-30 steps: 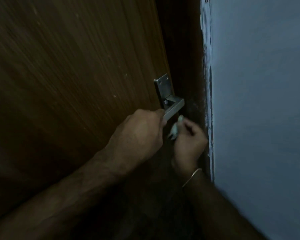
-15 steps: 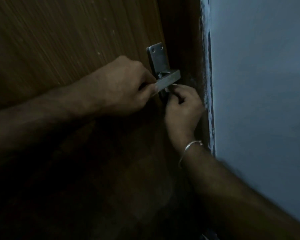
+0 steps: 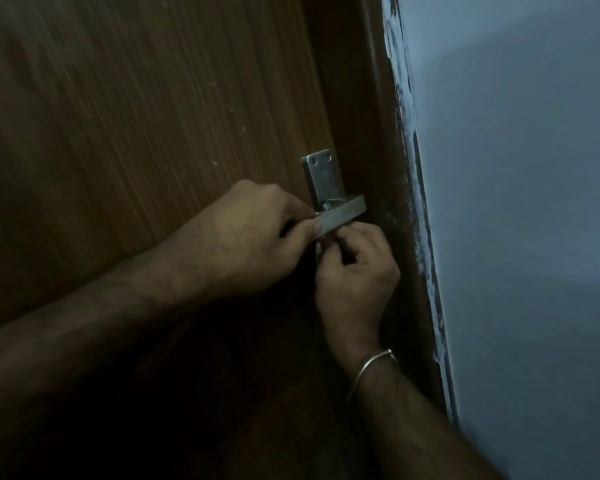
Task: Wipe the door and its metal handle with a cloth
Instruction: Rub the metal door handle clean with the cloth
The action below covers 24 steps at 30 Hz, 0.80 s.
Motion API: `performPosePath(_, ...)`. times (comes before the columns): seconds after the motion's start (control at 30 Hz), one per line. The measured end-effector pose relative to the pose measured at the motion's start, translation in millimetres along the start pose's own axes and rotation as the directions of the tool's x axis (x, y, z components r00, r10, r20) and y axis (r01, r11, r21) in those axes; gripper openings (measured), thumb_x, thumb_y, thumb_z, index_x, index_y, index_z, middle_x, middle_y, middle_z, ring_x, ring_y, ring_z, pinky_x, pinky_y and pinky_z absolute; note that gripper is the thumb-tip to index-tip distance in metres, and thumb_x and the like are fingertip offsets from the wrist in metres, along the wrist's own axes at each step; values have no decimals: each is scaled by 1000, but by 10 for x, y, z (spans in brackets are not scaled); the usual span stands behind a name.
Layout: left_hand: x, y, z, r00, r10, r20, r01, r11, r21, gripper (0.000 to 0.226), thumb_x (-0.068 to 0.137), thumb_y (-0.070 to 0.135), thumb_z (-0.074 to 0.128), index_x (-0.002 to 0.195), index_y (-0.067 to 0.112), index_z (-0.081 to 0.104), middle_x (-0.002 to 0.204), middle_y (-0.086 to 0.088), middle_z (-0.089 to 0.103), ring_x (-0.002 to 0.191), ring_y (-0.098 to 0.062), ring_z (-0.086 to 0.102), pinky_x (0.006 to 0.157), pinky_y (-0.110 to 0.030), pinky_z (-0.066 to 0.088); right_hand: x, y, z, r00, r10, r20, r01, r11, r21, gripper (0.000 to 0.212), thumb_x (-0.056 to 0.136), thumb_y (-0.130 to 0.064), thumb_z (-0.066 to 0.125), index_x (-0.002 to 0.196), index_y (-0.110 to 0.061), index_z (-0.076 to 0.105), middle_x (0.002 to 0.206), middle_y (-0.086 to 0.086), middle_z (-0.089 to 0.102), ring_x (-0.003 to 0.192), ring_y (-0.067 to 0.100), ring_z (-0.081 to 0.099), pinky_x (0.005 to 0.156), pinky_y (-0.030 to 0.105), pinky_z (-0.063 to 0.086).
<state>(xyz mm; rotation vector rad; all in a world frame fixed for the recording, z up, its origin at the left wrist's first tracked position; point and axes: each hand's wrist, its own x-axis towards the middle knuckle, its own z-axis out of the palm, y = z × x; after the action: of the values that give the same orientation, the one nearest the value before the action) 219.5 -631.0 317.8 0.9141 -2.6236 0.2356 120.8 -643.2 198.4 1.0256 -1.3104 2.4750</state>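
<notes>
Because the metal handle (image 3: 342, 214) is a stiff square lever fixed on a back plate (image 3: 323, 178) with screws, it will not bend, but I judge that it can turn on its pivot when it is pushed, and its smooth faces are probably a little slippery. It sits at the right edge of the wooden door (image 3: 153, 116), close to the dark frame (image 3: 368, 98), about the middle of the view. A good place to hold it seems to be the free end of the lever, away from the pivot, so that it stays steady during wiping.

The left hand (image 3: 243, 244) does this: its fingers are curled around the lever's free end, with the thumb pressed on the front face. The right hand (image 3: 355, 268) is just under the lever, its fingers bent together in a pinch. A small pale piece shows between the two hands, which is probably the cloth (image 3: 321, 249), soft and light, but the picture is too dark to be sure. A thin bangle (image 3: 371, 363) is on the right wrist.

The underside and the corner near the plate are narrow, so the cloth must be folded small there. To the right of the frame stands a pale wall (image 3: 516, 202) with rough paint along its edge.
</notes>
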Motion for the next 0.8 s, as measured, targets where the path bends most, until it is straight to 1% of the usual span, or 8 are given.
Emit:
performPosePath(0.07, -28, -6, 1, 1000, 10, -26, -10, 1000, 2, 27, 99, 39, 48, 113, 32, 70, 72, 15, 66, 74, 11, 60, 57, -6, 46, 25, -36, 47, 962, 254, -103, -241, 963, 120, 18, 82, -4, 72, 86, -21, 72, 88, -12, 66, 82, -2, 62, 75, 18, 55)
performPosePath(0.17, -38, -13, 0, 1000, 8, -2, -8, 1000, -10, 28, 99, 41, 46, 117, 35, 67, 74, 14, 67, 73, 11, 61, 52, -9, 48, 117, -67, 98, 745, 661, -89, -546, 682, 487, 27, 84, -8, 72, 77, -34, 68, 72, -21, 69, 76, -4, 69, 75, 25, 61)
performPosePath(0.3, -36, -21, 15, 999, -35, 11, 36, 994, -104, 24, 98, 41, 47, 114, 36, 64, 73, 12, 66, 75, 12, 60, 55, -4, 47, 174, -146, 13, 734, 678, -37, -563, 638, 526, 25, 85, -4, 69, 83, -29, 70, 82, -13, 71, 79, -1, 71, 71, 25, 61)
performPosePath(0.43, -49, 4, 51, 992, -118, 46, 126, 959, -254, 16, 96, 43, 48, 93, 38, 63, 73, 9, 68, 71, 6, 63, 55, -14, 51, 406, -259, -317, 922, 246, -299, -141, 933, 332, 17, 86, 4, 67, 97, -10, 71, 101, 5, 72, 89, 10, 72, 74, 17, 57)
performPosePath(0.5, -39, 19, 79, 986, -163, 45, 170, 941, -292, 17, 96, 42, 49, 84, 39, 60, 72, 10, 67, 71, 9, 62, 53, -13, 51, 556, -347, -399, 986, -165, -32, 164, 986, -30, 17, 87, 4, 66, 100, -7, 71, 103, 2, 69, 96, 6, 66, 84, 12, 52)
performPosePath(0.6, -24, 44, 65, 972, -220, 83, 235, 920, -313, 17, 96, 43, 50, 80, 43, 56, 71, 12, 66, 71, 15, 59, 44, -11, 48, 847, -590, -279, 811, -72, 581, 369, 833, -412, 19, 89, -6, 64, 101, -19, 72, 114, -3, 65, 104, 7, 59, 83, 10, 46)
performPosePath(0.7, -25, 46, 44, 953, -268, 140, 302, 867, -396, 20, 96, 44, 51, 76, 45, 54, 68, 16, 67, 65, 12, 61, 39, -7, 44, 1196, -775, -21, 649, 240, 722, 440, 656, -614, 24, 87, -14, 68, 110, -19, 66, 124, 5, 58, 107, 21, 58, 73, 22, 48)
performPosePath(0.8, -13, 53, 28, 931, -317, 182, 365, 816, -448, 21, 96, 42, 55, 75, 40, 60, 61, 12, 67, 56, 6, 63, 38, -7, 41, 1250, -901, 113, 549, 208, 809, 634, 526, -566, 29, 90, -14, 65, 117, -12, 55, 106, 4, 46, 86, 19, 48, 72, 28, 44)
